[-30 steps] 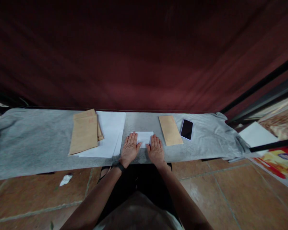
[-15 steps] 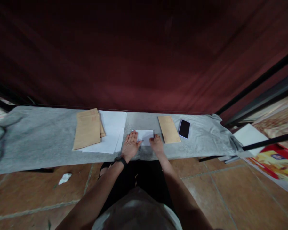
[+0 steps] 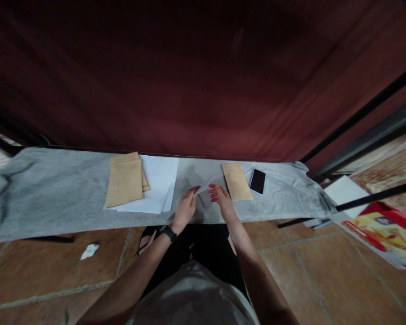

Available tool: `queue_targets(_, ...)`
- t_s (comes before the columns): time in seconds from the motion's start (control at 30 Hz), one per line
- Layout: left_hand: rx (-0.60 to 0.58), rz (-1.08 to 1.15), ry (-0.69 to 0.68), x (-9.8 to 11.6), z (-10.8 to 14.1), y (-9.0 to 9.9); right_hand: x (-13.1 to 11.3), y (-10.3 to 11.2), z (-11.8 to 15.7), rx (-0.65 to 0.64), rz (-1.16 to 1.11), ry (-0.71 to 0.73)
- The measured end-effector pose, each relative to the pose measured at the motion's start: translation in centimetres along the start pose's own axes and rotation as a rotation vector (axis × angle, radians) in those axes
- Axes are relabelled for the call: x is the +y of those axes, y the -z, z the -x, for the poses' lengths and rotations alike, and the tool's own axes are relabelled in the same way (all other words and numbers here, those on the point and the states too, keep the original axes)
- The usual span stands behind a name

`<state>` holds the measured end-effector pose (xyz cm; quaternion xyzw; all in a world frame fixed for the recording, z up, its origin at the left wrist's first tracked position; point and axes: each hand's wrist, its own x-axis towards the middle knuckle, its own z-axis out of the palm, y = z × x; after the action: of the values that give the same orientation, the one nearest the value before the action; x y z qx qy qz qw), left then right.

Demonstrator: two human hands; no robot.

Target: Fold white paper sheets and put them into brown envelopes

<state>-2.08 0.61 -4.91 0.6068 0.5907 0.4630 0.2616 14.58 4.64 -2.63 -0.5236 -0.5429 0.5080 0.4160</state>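
A small folded sheet of white paper (image 3: 203, 186) is tilted up off the grey cloth, pinched at its left end by my left hand (image 3: 186, 206). My right hand (image 3: 220, 197) is just to the right of the paper, palm turned toward it, fingers apart and holding nothing that I can see. Close beyond the right hand lies a brown envelope (image 3: 237, 181). Left of my left hand, loose white sheets (image 3: 159, 180) lie partly under a stack of brown envelopes (image 3: 124, 183).
A phone (image 3: 257, 181) lies right of the single envelope. Grey cloth (image 3: 64, 194) covers the narrow bench, with a dark red sheet (image 3: 189, 90) hanging behind it. A red and yellow box (image 3: 385, 230) stands at the right; crumpled tissue (image 3: 89, 251) is on the tiled floor.
The folded paper lay flat under both hands and is now lifted and tilted in my left hand. My right hand has let go of its edge and opened.
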Motion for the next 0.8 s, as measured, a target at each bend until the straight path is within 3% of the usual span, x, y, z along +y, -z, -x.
queue_targets(0.13, 0.124, 0.323, 0.213, 0.5, -0.6, -0.4, 0.3, 0.3, 0.4, 0.161, 0.015, 0.002)
queue_targets(0.27, 0.183, 0.783, 0.423, 0.4, 0.0, -1.1, 1.2, -0.1, 1.4, 0.004, -0.180, -0.152)
queue_targets(0.37, 0.179, 0.884, 0.504, -0.1, 0.5, -1.3, 1.6, -0.6, 1.8, -0.059, -0.218, -0.217)
queue_targets(0.7, 0.237, 0.557, 0.427, -3.3, -2.3, 0.5, 2.9, -1.6, 1.6, -0.059, -0.117, -0.299)
queue_targets(0.8, 0.240, 0.283, 0.329, -4.2, -3.2, 0.5, 3.6, -2.1, 1.4, -0.063, -0.095, -0.307)
